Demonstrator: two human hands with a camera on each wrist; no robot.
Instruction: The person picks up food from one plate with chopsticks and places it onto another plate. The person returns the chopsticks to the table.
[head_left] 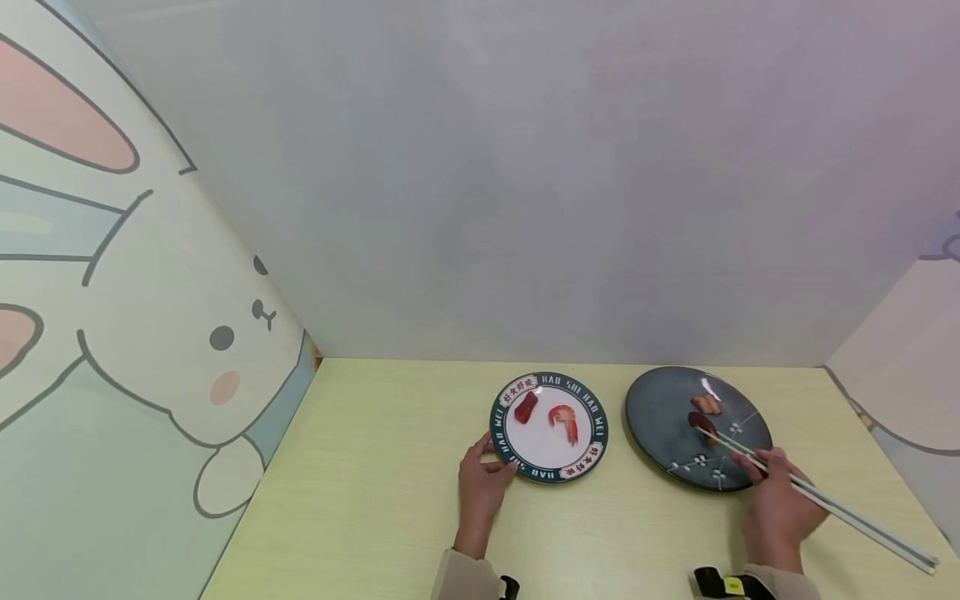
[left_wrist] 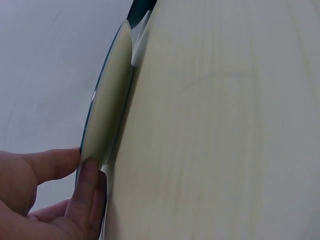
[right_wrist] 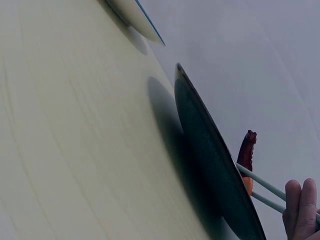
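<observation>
My left hand (head_left: 482,483) pinches the near-left rim of a small white plate (head_left: 538,437) with a dark green lettered border. In the left wrist view, thumb and fingers (left_wrist: 89,185) lie on opposite sides of its edge. On that plate lie a shrimp (head_left: 572,427) and a red chunk of food (head_left: 527,407). My right hand (head_left: 782,512) holds a pair of pale chopsticks (head_left: 862,518). Their tips meet a dark red food piece (head_left: 700,421), like a tentacle in the right wrist view, over a dark blue-grey plate (head_left: 663,408). A pinkish-brown piece (head_left: 707,404) sits just behind it.
Both plates stand near the back of a pale wooden table (head_left: 360,483), with a narrow gap between them. A grey wall (head_left: 480,208) rises behind the table. A wall with a cartoon rabbit (head_left: 165,317) borders the left side.
</observation>
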